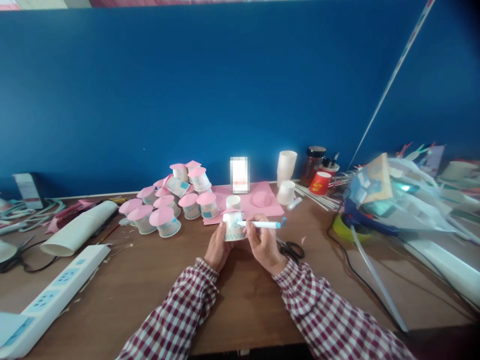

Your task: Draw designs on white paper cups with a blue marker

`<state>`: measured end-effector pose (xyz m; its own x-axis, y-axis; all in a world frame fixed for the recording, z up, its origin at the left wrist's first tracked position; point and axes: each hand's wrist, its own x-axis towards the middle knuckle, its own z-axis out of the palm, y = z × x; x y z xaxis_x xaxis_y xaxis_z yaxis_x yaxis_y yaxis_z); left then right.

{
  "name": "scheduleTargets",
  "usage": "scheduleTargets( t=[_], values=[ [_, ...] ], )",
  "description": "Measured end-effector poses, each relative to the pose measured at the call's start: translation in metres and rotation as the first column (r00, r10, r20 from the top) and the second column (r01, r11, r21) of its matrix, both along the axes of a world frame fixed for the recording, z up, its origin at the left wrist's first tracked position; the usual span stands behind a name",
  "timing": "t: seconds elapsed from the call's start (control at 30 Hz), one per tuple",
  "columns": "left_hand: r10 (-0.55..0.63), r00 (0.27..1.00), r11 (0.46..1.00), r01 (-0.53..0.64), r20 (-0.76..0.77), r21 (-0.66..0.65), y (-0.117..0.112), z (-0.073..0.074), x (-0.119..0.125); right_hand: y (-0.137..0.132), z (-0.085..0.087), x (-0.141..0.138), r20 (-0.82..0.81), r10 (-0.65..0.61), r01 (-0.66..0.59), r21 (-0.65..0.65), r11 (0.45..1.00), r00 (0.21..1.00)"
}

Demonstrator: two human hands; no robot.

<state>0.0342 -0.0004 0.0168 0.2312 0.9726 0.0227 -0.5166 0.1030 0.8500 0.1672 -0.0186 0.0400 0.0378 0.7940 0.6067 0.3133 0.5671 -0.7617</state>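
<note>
1. While the left hand (217,248) grips the cup (233,226) from 9 o'clock, fingers closed on its wall, the cup stands inverted at table centre.
2. Right hand (264,245): closed on pen (260,224), held level, one end at the cup's 3 o'clock side.
3. Handling, by judgement: turn the cup rather than the pen; press lightly, since the wall looks thin.
4. Scissors (291,248): 4 o'clock of the cup, near the right wrist.
5. Capped cups (168,205): 10 o'clock, well apart.

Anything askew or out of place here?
Loose heap of pink-topped cups, upper ones tilted; white tube lies on its side at left. The cup in the left hand and marker in the right hand look fine.
</note>
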Motion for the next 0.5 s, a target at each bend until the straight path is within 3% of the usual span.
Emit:
scheduleTargets(
  t=[0.5],
  values=[
    [0.028, 1.000, 0.999, -0.028, 0.004, -0.034, -0.0005, -0.0010, 0.0003, 0.0002, -0.0019, -0.0008, -0.002, -0.002, 0.002, 0.001, 1.000, 1.000]
  ],
)
